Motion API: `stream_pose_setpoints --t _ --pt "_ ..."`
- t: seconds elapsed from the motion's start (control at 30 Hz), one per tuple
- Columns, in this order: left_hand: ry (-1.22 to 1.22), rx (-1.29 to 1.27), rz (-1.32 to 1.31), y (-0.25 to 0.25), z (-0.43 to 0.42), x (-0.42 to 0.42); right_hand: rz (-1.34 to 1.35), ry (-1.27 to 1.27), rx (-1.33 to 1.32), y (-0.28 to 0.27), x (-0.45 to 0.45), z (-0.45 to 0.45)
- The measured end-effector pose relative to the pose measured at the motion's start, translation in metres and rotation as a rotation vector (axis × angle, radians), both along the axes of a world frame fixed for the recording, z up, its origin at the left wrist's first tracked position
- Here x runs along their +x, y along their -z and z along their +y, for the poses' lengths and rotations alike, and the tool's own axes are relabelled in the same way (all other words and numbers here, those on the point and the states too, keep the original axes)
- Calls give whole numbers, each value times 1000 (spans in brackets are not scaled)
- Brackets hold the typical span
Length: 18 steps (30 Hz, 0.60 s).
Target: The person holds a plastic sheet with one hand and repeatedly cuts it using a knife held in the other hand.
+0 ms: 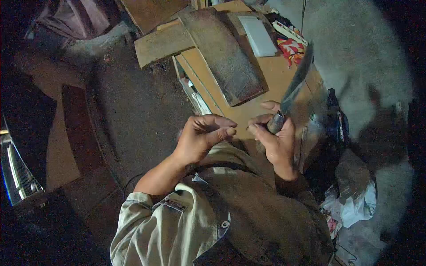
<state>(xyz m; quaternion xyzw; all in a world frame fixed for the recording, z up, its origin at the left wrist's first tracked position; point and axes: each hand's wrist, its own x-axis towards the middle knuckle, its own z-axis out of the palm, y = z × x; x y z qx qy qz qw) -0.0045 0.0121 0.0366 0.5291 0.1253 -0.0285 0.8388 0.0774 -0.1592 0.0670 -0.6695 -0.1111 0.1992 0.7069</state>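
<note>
My right hand (277,142) is wrapped round the handle of a knife (298,80), whose long, dark, curved blade points up and slightly right, somewhat blurred. A metal collar joins blade and handle. To its left, my left hand (206,137) is closed, the thumb and fingertips pressed together; anything between them is too small to make out. The two hands are apart, over the near edge of a wooden table (270,71). Beyond them a dark, worn board (226,57) lies on the table.
A white plastic block (257,36) and a red and yellow packet (292,49) are at the table's far right. A short wooden plank (164,43) lies at the upper left. White plastic bags (357,206) sit on the floor at right.
</note>
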Motion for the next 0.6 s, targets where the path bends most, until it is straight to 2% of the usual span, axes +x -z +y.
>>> stream_pose_setpoints --t 0.13,0.2,0.33,0.43,0.5,0.53,0.6 --pt "-41 30 3 1 -6 -1 -46 -59 -113 7 1 -5" --pt "-16 87 153 -11 -5 -2 -72 -45 -111 8 1 -4" --pt "5 20 59 -1 -7 -2 -49 -99 -109 5 4 -4" --pt "-15 56 74 3 -6 -1 -273 -114 -266 14 8 -8" --pt "-33 67 94 6 -1 1 -87 -79 -154 -3 5 -8" --pt "-95 -10 32 13 -2 2 -234 -56 -169 7 5 -14" --pt "-147 -61 61 9 3 4 -227 -100 -213 0 5 -27"
